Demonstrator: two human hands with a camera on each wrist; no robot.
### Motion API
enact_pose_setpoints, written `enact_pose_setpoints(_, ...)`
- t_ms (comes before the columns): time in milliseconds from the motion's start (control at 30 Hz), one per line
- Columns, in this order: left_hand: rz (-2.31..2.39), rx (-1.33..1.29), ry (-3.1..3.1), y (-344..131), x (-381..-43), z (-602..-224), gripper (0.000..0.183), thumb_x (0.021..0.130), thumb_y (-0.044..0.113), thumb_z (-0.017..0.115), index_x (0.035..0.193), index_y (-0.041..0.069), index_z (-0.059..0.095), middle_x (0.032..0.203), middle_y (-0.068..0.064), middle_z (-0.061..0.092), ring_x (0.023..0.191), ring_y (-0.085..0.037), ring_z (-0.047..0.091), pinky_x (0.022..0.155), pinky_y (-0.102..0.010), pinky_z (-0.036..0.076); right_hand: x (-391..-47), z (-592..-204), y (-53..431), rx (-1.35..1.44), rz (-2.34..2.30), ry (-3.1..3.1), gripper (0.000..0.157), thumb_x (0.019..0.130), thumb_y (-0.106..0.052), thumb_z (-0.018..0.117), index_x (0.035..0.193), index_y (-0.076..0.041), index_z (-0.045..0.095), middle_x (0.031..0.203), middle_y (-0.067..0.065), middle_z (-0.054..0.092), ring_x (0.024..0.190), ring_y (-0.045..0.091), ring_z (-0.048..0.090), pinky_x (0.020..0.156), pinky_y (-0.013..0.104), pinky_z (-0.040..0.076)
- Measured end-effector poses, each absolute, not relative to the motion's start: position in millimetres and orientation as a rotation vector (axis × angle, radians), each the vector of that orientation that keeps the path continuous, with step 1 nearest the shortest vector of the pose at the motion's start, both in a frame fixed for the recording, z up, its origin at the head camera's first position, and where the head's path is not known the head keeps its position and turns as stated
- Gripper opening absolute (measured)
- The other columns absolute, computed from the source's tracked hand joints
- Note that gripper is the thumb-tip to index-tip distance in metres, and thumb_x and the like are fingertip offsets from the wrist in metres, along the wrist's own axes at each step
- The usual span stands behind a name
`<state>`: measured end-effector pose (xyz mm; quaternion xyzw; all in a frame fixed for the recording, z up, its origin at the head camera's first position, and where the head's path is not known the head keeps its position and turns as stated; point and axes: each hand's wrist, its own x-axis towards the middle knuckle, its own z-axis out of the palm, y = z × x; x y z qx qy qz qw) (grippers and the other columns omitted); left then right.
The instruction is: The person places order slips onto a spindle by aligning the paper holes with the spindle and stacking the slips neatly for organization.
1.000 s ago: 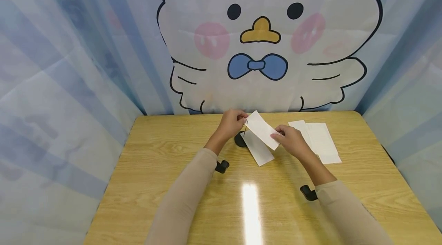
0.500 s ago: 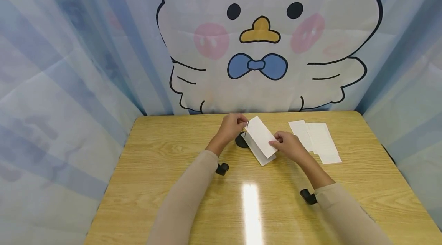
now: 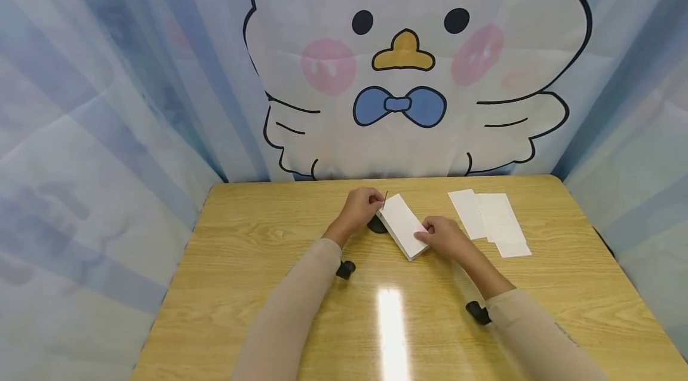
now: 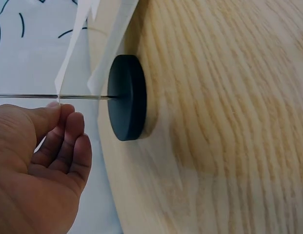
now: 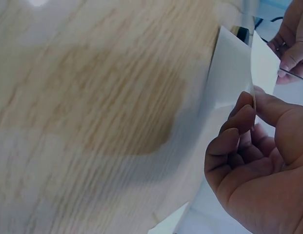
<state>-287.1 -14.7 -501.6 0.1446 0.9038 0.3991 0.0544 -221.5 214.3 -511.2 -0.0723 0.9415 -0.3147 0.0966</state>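
- The left forearm, in a beige sleeve [image 3: 292,303], reached forward from the lower edge of the head view, angled to the right; its left hand [image 3: 361,206] sat lower than a second earlier.
- The left thumb and index finger pinched the upper sheet [image 3: 399,220] at its left corner, right beside the metal rod [image 4: 24,96]; the other fingers were curled toward the palm.
- The rod rose from a round black base [image 4: 127,100] on the worktop [image 3: 247,243]. More of it now stood above the upper sheet than half a second before.
- The upper sheet, white and rectangular, lay at a slant between the two hands, its left corner at the rod. It had come down, and in the head view the wide gap to the lower sheet [image 5: 227,68] had narrowed to a thin edge.
- The right hand [image 3: 443,236], also lower than before, gripped the upper sheet's right side between thumb and fingers, the forearm slanting in from the lower right.
- Farther right, two loose white sheets [image 3: 502,220] lay overlapping on the worktop, unmoved.
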Motion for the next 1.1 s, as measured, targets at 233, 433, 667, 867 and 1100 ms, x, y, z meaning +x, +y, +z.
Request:
enact_pose_setpoints(233, 1.163, 0.457, 2.756, -15.5, -286.1, -511.2, 0.011, 0.095, 0.014, 0.061, 0.099, 0.010, 0.072, 0.093, -0.002, 0.068, 0.080, -0.010, 0.058, 0.069, -0.022, 0.049, -218.8, -520.2, 212.4, -0.245, -0.879, 2.801, 0.026, 0.090, -0.029, 0.069, 0.077, -0.009, 0.057, 0.065, 0.000, 0.047, 0.059, 0.014, 0.042, 0.055, 0.025, 0.035)
enact_pose_setpoints(433, 1.136, 0.456, 2.776, -15.2, -283.6, -513.9, 0.011, 0.095, 0.014, 0.062, 0.096, 0.009, 0.072, 0.092, -0.002, 0.070, 0.079, -0.009, 0.059, 0.069, -0.021, 0.050, -218.1, -521.9, 212.2, -0.220, -0.822, 2.822, 0.023, 0.088, -0.027, 0.070, 0.082, -0.007, 0.061, 0.068, 0.002, 0.053, 0.062, 0.015, 0.046, 0.058, 0.026, 0.037)
enact_pose_setpoints(667, 1.100, 0.477, 2.800, -15.2, -282.4, -518.3, 0.012, 0.095, 0.014, 0.062, 0.096, 0.009, 0.073, 0.087, -0.001, 0.068, 0.075, -0.009, 0.056, 0.067, -0.020, 0.048, -217.0, -521.7, 211.7, -0.224, -0.767, 2.846, 0.026, 0.087, -0.028, 0.072, 0.086, -0.005, 0.060, 0.076, 0.005, 0.061, 0.065, 0.016, 0.050, 0.060, 0.027, 0.040)
enact_pose_setpoints(867, 1.119, 0.452, 2.794, -18.7, -282.1, -520.1, 0.012, 0.096, 0.017, 0.061, 0.096, 0.011, 0.071, 0.086, 0.000, 0.065, 0.075, -0.010, 0.055, 0.066, -0.020, 0.047, -213.9, -518.9, 214.3, -0.225, -0.678, 2.864, 0.028, 0.089, -0.034, 0.068, 0.088, -0.008, 0.058, 0.073, 0.004, 0.060, 0.063, 0.016, 0.049, 0.057, 0.027, 0.039)
enact_pose_setpoints(1100, 1.175, 0.446, 2.747, -25.9, -282.0, -518.3, 0.019, 0.095, 0.022, 0.061, 0.107, 0.010, 0.069, 0.100, -0.002, 0.065, 0.089, -0.014, 0.061, 0.075, -0.025, 0.052, -211.6, -515.2, 229.7, -0.204, -0.676, 2.877, 0.029, 0.092, -0.040, 0.063, 0.092, -0.011, 0.060, 0.078, 0.004, 0.063, 0.068, 0.016, 0.054, 0.061, 0.030, 0.043)
